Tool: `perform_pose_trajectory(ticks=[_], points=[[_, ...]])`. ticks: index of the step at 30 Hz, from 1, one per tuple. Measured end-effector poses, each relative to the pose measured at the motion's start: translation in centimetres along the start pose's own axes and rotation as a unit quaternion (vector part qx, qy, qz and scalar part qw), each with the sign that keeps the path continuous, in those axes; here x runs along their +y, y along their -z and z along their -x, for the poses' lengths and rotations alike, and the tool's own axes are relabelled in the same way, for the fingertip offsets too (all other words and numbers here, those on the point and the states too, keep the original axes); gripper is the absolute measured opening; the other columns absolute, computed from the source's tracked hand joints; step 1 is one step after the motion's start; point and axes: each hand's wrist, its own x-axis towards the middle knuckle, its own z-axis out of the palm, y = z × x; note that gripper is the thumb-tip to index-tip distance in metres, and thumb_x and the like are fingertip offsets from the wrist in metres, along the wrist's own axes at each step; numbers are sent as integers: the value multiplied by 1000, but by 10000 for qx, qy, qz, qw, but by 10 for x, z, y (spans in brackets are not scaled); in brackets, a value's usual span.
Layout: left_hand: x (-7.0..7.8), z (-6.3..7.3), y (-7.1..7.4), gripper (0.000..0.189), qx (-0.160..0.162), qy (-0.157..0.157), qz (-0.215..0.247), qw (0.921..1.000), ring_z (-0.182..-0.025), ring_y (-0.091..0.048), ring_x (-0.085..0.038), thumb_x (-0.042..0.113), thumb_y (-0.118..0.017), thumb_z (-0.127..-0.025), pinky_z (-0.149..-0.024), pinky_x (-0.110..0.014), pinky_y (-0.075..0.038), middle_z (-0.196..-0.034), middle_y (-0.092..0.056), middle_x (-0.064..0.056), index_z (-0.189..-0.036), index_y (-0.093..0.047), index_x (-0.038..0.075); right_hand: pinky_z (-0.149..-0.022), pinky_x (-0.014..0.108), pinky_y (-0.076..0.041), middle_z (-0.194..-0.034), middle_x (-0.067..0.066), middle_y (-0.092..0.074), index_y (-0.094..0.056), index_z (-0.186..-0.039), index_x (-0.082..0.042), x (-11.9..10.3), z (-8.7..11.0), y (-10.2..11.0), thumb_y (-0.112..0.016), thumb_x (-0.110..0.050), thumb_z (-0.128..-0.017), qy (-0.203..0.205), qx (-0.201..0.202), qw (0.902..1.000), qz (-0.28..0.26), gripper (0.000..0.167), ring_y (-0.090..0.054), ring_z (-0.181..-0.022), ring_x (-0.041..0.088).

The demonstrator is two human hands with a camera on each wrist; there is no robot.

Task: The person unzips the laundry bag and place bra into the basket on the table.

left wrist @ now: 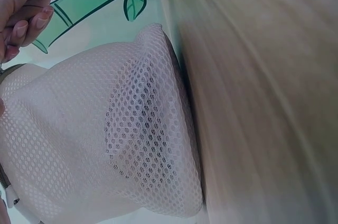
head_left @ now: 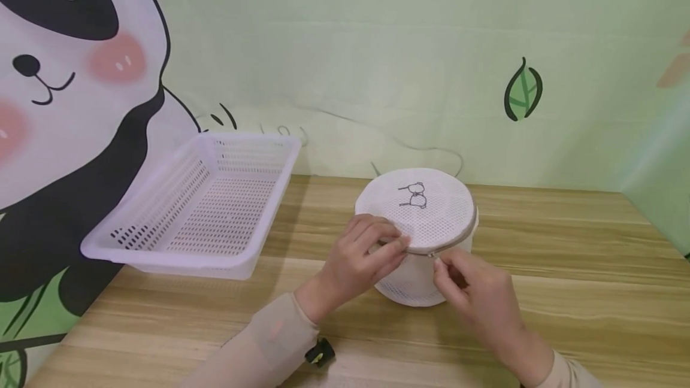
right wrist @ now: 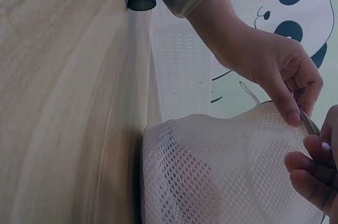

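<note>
A white mesh laundry bag [head_left: 408,283], round like a drum, stands upright on the wooden table. Its flat lid [head_left: 431,220] bears a small line drawing and has a grey-brown zipper [head_left: 468,233] round the rim. At the front left of that rim, my left hand [head_left: 353,259] pinches the zipper edge between thumb and fingers, as the right wrist view also shows on the zipper [right wrist: 310,123]. My right hand [head_left: 485,292] pinches at the zipper's front, right by the small slider [head_left: 431,254]. Mesh side walls [left wrist: 74,102] sag and crease in the left wrist view.
To the left of the bag sits a white perforated plastic basket [head_left: 256,220]. Behind the wooden table [head_left: 566,268] hangs a pale green backdrop [head_left: 334,64] with a panda and leaves. A black wrist device [head_left: 320,352] shows by the left sleeve.
</note>
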Motion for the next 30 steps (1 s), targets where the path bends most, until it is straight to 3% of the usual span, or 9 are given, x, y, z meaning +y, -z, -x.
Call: perform_pose_trajectory(ticks=[10,30], points=[[-2,2,0,17,-1,54,122,9999,-92,-64,-18,14,-76,-79,-89,-28,-52,-92,-66,-4,-95,-73,9,-47,8,-40,-58,-8,-55,-60,-71,-11,2,0,2,-61,-1,-74,-55,9,9999,128,11,-46,-55,-4],[-8,5,0,12,13,122,173,9998,-91,-64,-19,13,-70,-85,-87,-29,-53,-91,-66,-5,-95,-73,8,-47,8,-42,-58,-6,-56,-61,-71,-9,6,0,4,-60,-3,-75,-82,138,9997,195,8,-47,-55,-4]])
